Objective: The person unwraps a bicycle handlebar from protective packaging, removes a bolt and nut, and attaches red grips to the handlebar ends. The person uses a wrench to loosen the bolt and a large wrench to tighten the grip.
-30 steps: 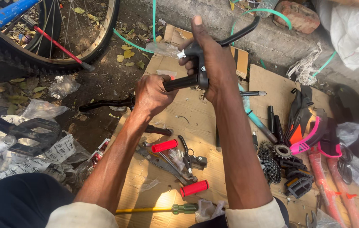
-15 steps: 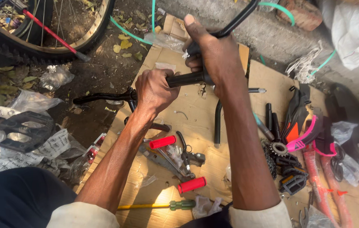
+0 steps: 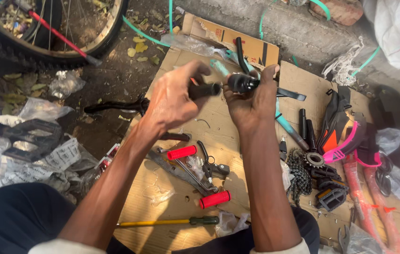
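Your left hand [image 3: 174,96] is closed round a black handlebar grip [image 3: 204,89], fingers curled over its left end, a bit motion-blurred. Your right hand [image 3: 252,96] is clamped on the black lever clamp [image 3: 242,82] at the grip's other end, thumb up beside it. Both are held up above the cardboard sheet [image 3: 162,188], and a black curved bar [image 3: 241,54] rises behind the right hand.

Head view, risks as you stand now: the grip looks only partly seated, so a twist with a loose left hold could let it slip off and drop among the tools. The flat black strap [image 3: 289,94] sticking out right of the clamp could snag your right fingers. Directly below lie pliers [image 3: 209,164], a wrench [image 3: 176,171] and two red grips [image 3: 181,152] [image 3: 215,199]; a dropped part could roll under them or off the cardboard into the dirt. The greasy chain [image 3: 296,176] and sprocket [image 3: 314,160] sit near your right forearm, easy to brush.

Packaging: a flattened brown carton flap [image 3: 228,40] with red print at the top centre, clear crumpled plastic bags [image 3: 66,84] on the ground left, printed white wrapping [image 3: 59,155] lower left, white sack [image 3: 397,28] top right. A yellow-shafted screwdriver [image 3: 167,222] lies nearest you; the bicycle wheel [image 3: 82,47] stands at top left.
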Demonstrator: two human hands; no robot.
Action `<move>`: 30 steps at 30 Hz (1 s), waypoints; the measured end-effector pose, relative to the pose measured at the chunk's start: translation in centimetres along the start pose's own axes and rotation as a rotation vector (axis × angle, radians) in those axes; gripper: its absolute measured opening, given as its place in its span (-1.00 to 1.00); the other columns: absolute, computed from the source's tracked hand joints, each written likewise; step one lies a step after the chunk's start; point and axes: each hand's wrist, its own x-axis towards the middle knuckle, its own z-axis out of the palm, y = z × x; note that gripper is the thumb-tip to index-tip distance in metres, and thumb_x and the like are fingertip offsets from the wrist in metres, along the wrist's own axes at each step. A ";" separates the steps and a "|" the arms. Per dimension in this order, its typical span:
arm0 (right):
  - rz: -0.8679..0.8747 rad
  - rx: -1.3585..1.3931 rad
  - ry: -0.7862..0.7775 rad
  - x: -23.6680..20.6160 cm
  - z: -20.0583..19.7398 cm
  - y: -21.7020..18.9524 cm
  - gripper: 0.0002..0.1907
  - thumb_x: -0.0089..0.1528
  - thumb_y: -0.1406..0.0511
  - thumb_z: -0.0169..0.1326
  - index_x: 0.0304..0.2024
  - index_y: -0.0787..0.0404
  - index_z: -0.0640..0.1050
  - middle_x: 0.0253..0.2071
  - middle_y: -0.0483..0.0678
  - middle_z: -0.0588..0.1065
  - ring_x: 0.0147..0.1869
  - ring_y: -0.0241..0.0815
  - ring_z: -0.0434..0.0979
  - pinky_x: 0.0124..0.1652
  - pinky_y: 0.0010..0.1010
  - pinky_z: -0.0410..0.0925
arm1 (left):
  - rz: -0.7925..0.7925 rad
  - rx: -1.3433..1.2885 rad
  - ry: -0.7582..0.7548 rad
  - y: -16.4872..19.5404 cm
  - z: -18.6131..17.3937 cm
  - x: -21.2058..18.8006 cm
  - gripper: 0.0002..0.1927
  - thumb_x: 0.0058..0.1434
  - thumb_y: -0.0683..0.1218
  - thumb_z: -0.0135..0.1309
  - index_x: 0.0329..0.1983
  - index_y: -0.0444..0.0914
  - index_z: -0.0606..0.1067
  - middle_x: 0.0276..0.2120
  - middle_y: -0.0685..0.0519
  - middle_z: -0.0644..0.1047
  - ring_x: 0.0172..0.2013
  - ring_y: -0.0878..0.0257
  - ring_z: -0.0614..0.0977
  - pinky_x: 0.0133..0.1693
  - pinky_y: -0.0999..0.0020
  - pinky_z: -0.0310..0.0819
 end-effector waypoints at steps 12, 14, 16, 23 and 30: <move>-0.030 -0.132 -0.293 -2.4 -1.4 0.7 -0.44 0.37 0.00 -0.05 0.01 0.42 0.47 -0.11 0.18 0.55 -0.09 -0.03 0.55 -0.21 -0.29 0.43 | 0.145 0.050 -0.054 3.4 -0.6 1.5 -0.37 0.19 0.02 0.36 0.27 -0.26 0.43 -0.04 -0.08 0.60 -0.10 0.02 0.68 -0.15 0.14 0.57; -0.103 -0.151 -0.313 -2.9 -1.1 1.4 -0.48 0.40 0.04 0.00 0.08 0.41 0.45 -0.05 0.18 0.54 -0.03 -0.05 0.54 -0.13 -0.31 0.45 | -0.025 0.054 -0.115 3.4 -0.3 1.4 -0.41 0.17 0.06 0.36 0.20 -0.22 0.47 -0.18 -0.05 0.64 -0.23 0.05 0.72 -0.21 0.16 0.57; -0.177 -0.159 -0.410 -3.4 -0.9 2.0 -0.51 0.37 0.08 0.05 0.08 0.39 0.42 0.02 0.16 0.56 0.05 -0.12 0.55 -0.08 -0.38 0.43 | -0.106 0.040 -0.123 3.3 -0.1 1.4 -0.53 0.18 0.05 0.34 0.10 -0.19 0.52 -0.27 -0.03 0.67 -0.29 0.07 0.74 -0.25 0.17 0.57; -0.362 -0.813 -0.330 -2.3 -7.2 1.8 -0.44 0.19 0.31 0.22 0.16 0.06 0.27 0.04 -0.25 0.43 0.05 -0.32 0.55 -0.09 -0.39 0.58 | -0.004 0.106 -0.019 2.5 0.2 1.9 -0.68 0.22 -0.02 0.31 -0.04 -0.22 0.52 -0.36 -0.09 0.65 -0.32 0.03 0.71 -0.32 0.13 0.53; -0.225 -1.682 -0.608 -7.5 -18.1 6.8 -0.82 0.20 0.38 0.11 -0.15 0.20 0.63 -0.30 0.05 0.62 -0.27 -0.04 0.65 -0.24 -0.29 0.44 | 0.092 0.107 0.089 1.6 1.1 1.4 -0.80 0.31 -0.03 0.28 -0.06 -0.17 0.61 -0.42 -0.06 0.65 -0.40 0.08 0.72 -0.37 0.24 0.57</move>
